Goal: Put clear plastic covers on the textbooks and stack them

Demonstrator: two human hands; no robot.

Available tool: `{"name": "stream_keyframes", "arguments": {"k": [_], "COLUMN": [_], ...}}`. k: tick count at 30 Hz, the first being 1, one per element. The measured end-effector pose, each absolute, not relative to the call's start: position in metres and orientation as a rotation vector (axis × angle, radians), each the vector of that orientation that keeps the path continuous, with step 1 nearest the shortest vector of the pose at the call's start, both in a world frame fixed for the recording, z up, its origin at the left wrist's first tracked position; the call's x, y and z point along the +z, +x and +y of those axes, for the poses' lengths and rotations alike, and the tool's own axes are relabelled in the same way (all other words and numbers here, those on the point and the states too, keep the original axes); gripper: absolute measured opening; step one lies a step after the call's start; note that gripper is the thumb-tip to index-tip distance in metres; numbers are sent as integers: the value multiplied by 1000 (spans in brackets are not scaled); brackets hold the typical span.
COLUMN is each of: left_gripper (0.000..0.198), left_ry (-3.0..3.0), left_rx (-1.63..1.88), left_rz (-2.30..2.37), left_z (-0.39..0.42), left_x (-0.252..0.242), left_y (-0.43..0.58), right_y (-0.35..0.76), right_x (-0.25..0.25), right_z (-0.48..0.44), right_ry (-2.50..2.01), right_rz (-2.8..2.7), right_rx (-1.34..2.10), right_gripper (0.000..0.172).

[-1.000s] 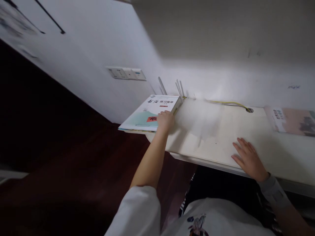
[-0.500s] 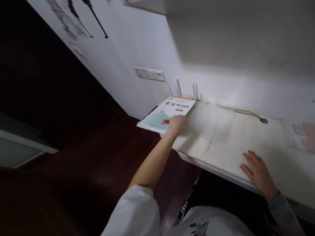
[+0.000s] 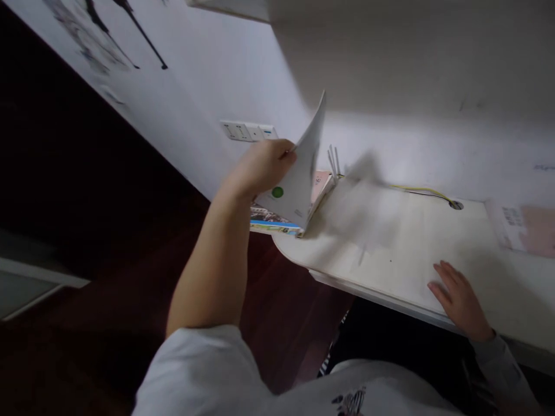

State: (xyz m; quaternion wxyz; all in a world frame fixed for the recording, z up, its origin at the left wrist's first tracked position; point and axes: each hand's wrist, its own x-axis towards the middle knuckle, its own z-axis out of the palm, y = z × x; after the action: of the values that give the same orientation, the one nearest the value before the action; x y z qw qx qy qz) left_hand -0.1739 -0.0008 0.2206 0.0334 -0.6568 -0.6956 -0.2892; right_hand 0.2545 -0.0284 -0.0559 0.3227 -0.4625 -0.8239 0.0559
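Observation:
My left hand [image 3: 264, 164] is closed on a thin white booklet [image 3: 299, 179] and holds it tilted up on edge above a small stack of books [image 3: 277, 221] at the left end of the pale desk [image 3: 390, 242]. The booklet's back cover, with a green dot, faces me. The stack juts over the desk's left edge. My right hand [image 3: 459, 300] lies flat on the desk near its front edge, fingers stretched out and holding nothing.
Another book [image 3: 522, 228] lies at the desk's far right. A yellow cable [image 3: 416, 189] runs along the wall to a hole [image 3: 455, 204] in the desktop. White antennas [image 3: 333, 160] stand behind the stack. Wall sockets [image 3: 247, 132] sit to the left above the dark floor.
My left hand had been resting on the top booklet lying flat; now it has lifted that booklet up on edge. My right hand has stayed flat on the desk.

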Motion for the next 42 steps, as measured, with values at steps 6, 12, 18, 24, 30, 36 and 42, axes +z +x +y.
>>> {"name": "stream_keyframes", "arguments": {"k": [6, 12, 18, 24, 30, 36, 42], "left_gripper": [34, 46, 43, 36, 30, 24, 26], "left_ry": [-2428, -2715, -2425, -2363, -2246, -2221, -2256], "left_rx": [-1973, -2162, -1828, -1506, -1154, -706, -461], "left_rz": [-1949, -2109, -2320, -2482, -2490, -2498, -2439], "left_z": [5, 27, 32, 35, 29, 27, 26], "left_x": [185, 93, 26, -9, -24, -17, -9], "left_y": [-81, -38, -53, -69, -72, -71, -70], "right_y": [232, 236, 233, 220, 221, 223, 222], "right_x": [-10, 10, -17, -36, -37, -44, -40], "right_z": [-27, -11, 29, 51, 45, 41, 37], "right_ry": [-1047, -994, -1248, -1480, -1497, -1455, -1388], "right_rz": [-1609, -1238, -1366, -1653, -1696, -1621, -1600], "right_rx": [1057, 1339, 1258, 1104, 1067, 1065, 1076], "right_gripper": [58, 46, 48, 42, 31, 26, 23]}}
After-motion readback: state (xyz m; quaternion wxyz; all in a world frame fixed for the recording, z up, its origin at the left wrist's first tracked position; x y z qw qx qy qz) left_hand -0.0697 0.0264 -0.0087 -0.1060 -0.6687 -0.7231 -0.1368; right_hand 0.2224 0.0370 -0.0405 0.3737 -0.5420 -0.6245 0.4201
